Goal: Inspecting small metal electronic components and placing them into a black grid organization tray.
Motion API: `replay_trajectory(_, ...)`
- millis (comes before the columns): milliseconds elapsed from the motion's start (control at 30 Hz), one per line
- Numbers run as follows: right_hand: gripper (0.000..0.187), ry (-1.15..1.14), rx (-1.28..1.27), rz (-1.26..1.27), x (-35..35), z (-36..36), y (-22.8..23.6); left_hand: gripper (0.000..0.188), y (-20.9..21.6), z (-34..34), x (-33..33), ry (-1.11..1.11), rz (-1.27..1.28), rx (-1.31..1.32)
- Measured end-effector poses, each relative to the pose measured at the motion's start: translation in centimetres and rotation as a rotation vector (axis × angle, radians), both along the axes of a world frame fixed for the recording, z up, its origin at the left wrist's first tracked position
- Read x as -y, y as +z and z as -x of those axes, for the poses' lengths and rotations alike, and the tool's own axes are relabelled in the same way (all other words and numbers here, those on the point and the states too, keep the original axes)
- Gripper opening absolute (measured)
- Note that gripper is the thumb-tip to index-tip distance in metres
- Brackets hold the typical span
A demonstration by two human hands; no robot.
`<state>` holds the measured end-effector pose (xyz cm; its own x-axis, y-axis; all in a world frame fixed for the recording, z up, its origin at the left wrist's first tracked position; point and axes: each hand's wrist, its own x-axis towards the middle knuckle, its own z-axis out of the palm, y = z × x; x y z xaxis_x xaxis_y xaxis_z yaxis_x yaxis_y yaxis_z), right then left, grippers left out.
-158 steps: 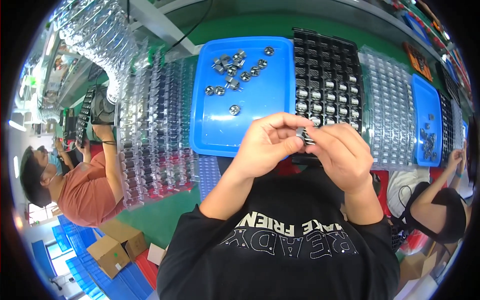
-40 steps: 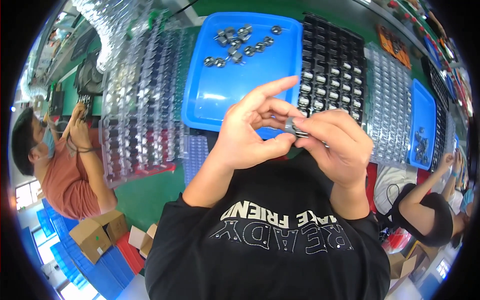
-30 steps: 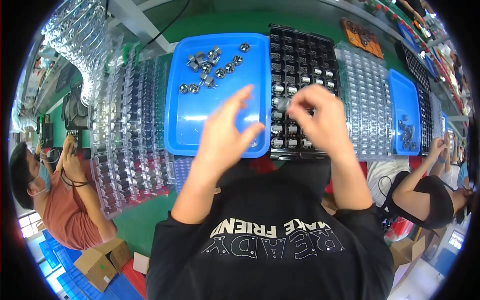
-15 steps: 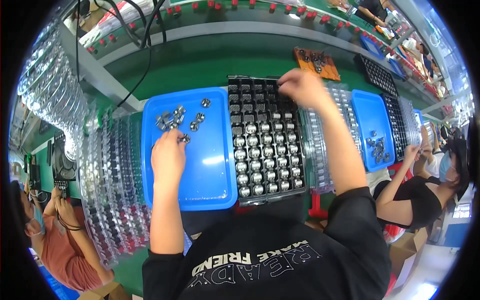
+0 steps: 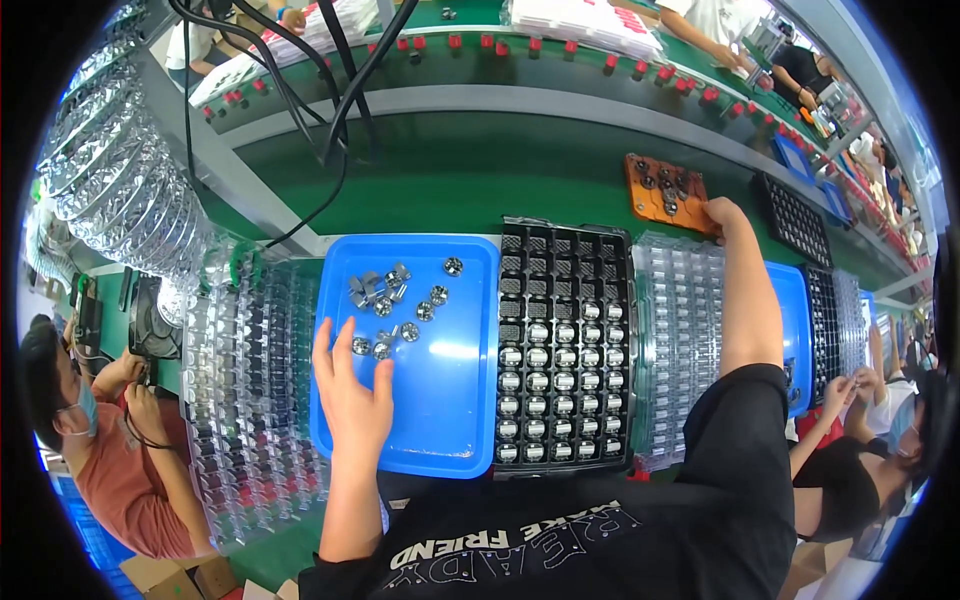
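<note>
My left hand (image 5: 355, 405) is open over the left part of a blue tray (image 5: 440, 420), thumb and fingers spread. Small round silver metal parts (image 5: 383, 306) lie loose in the tray, several just beyond my fingertips. My right hand (image 5: 732, 216) is stretched far forward, its fingers closed around the right edge of an orange plate (image 5: 650, 206). More metal parts (image 5: 671, 190) sit on that plate. Between my arms lies a black compartment tray (image 5: 511, 262). Silver parts fill its nearer rows, while most of its far cells hold none.
Clear plastic trays (image 5: 685, 340) are stacked right of the black tray, with others (image 5: 250, 400) on the left. Black cables (image 5: 335, 130) hang at the front left. A silver duct (image 5: 130, 190) stands far left. People work on both sides.
My left hand has let go of a metal part and spread its fingers. My right hand has gone from the black tray's far side to the orange plate. The view has shifted.
</note>
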<state>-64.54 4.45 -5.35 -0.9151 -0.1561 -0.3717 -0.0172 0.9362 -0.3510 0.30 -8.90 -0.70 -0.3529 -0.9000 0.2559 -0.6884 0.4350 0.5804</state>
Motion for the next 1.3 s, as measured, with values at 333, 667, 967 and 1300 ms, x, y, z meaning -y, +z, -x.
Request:
replay_trajectory(333, 0.026, -0.099, 0.341, 0.924, 4.3, -5.2, 0.6, 0.069, -1.4, -0.9, 0.5, -0.046, 0.054, 0.042)
replay_trajectory(667, 0.029, 0.268, 0.333, 1.018, 8.0, -21.4, 9.4, 0.091, 0.0, 3.6, 0.9, -0.132, 0.171, -0.293)
replay_trajectory(967, 0.026, 0.463, 0.091, 0.833, 5.3, -41.3, 10.2, 0.076, -0.3, 8.8, -0.1, -0.315, 0.286, -0.244)
replay_trajectory(1300, 0.023, 0.424, -0.102, 0.810, 2.5, -43.5, 11.9, 0.046, -2.8, 3.0, 1.2, -0.134, 0.284, -0.199)
